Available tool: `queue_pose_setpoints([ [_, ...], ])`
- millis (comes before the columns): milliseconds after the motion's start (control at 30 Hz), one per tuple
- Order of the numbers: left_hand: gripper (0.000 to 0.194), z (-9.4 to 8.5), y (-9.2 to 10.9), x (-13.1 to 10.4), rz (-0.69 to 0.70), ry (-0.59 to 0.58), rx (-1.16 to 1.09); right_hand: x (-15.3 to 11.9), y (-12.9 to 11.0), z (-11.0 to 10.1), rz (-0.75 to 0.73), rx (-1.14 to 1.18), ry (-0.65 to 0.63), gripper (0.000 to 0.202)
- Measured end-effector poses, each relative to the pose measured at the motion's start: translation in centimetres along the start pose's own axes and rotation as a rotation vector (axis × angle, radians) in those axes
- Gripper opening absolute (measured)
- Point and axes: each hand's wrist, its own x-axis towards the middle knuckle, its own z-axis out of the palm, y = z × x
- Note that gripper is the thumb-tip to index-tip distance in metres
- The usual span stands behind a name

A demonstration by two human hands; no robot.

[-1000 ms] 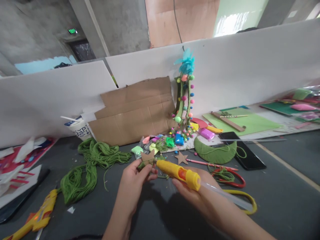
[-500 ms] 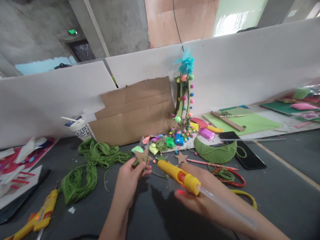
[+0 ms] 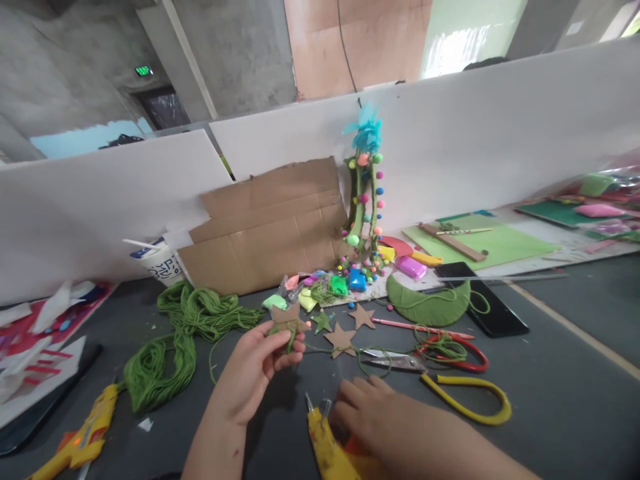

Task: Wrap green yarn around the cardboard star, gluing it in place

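From the head camera, the left hand [image 3: 257,367] is pinching a cardboard star [image 3: 286,316] between thumb and fingers, above the table just left of centre. Green yarn covers only part of it and plenty of brown shows, so I'd call that one partway done. The right hand [image 3: 383,413] is well apart from the left, down low beside a yellow glue gun [image 3: 327,447]. Fingers look curled, but honestly can't tell if it's gripping the gun or just touching it.

As for progress, the little green star [image 3: 323,321] looks pretty much covered, and so does the green crescent [image 3: 425,309] over by the phone [image 3: 500,310]. Two flat stars have no yarn wrapped on them: a near star [image 3: 341,341] and a far star [image 3: 361,317], so those look untouched. The tall pom-pom piece [image 3: 374,217] at the back seems mostly decorated. Plenty of loose yarn [image 3: 160,373] sits on the left too.
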Motion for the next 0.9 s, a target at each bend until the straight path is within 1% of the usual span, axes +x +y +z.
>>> queue_pose_setpoints([
  [33,0.011,0.2,0.1,-0.2,-0.018,-0.031,-0.004,-0.1,0.1,-0.7,0.016,0.094,0.091,0.032],
  [67,0.011,0.5,0.2,-0.4,-0.035,-0.061,-0.007,-0.1,0.2,-1.5,0.057,0.204,0.207,0.028],
  [133,0.012,1.0,0.3,-0.7,-0.062,-0.117,-0.01,0.2,0.4,-3.0,0.183,0.429,0.471,0.023],
  [167,0.012,1.3,0.4,-0.9,-0.074,-0.149,-0.011,0.5,0.4,-3.5,0.202,0.535,0.564,0.026],
  [200,0.013,1.5,0.4,-1.1,-0.085,-0.178,-0.015,0.8,0.5,-3.9,0.183,0.647,0.616,0.031],
  [233,0.013,1.7,0.4,-1.2,-0.095,-0.208,-0.022,1.2,0.5,-4.1,0.133,0.757,0.617,0.034],
  [300,0.016,2.0,0.3,-1.5,-0.105,-0.255,-0.044,1.9,0.5,-4.1,0.042,0.933,0.519,0.033],
  [333,0.017,2.1,0.3,-1.6,-0.106,-0.269,-0.054,2.2,0.4,-3.8,0.034,0.978,0.47,0.028],
  [367,0.018,2.1,0.2,-1.7,-0.105,-0.272,-0.058,2.4,0.5,-3.6,0.057,0.979,0.447,0.022],
  [400,0.018,2.1,0.2,-1.7,-0.103,-0.265,-0.054,2.5,0.5,-3.4,0.099,0.948,0.452,0.016],
  [467,0.017,2.1,0.1,-1.6,-0.103,-0.244,-0.038,2.4,0.6,-3.1,0.179,0.852,0.516,0.009],
  [567,0.016,2.1,-0.1,-1.5,-0.1,-0.226,-0.014,1.5,0.8,-3.6,0.223,0.77,0.575,0.01],
  [633,0.017,2.2,-0.3,-1.4,-0.09,-0.226,-0.003,0.8,0.9,-4.4,0.223,0.733,0.577,0.011],
  [800,0.02,3.1,-0.7,-1.4,-0.024,-0.233,0.086,-0.3,0.6,-5.6,0.167,0.501,0.574,0.015],
  [900,0.018,3.7,-1.0,-1.4,-0.019,-0.194,0.132,-0.6,0.4,-5.8,0.143,0.484,0.557,0.017],
])
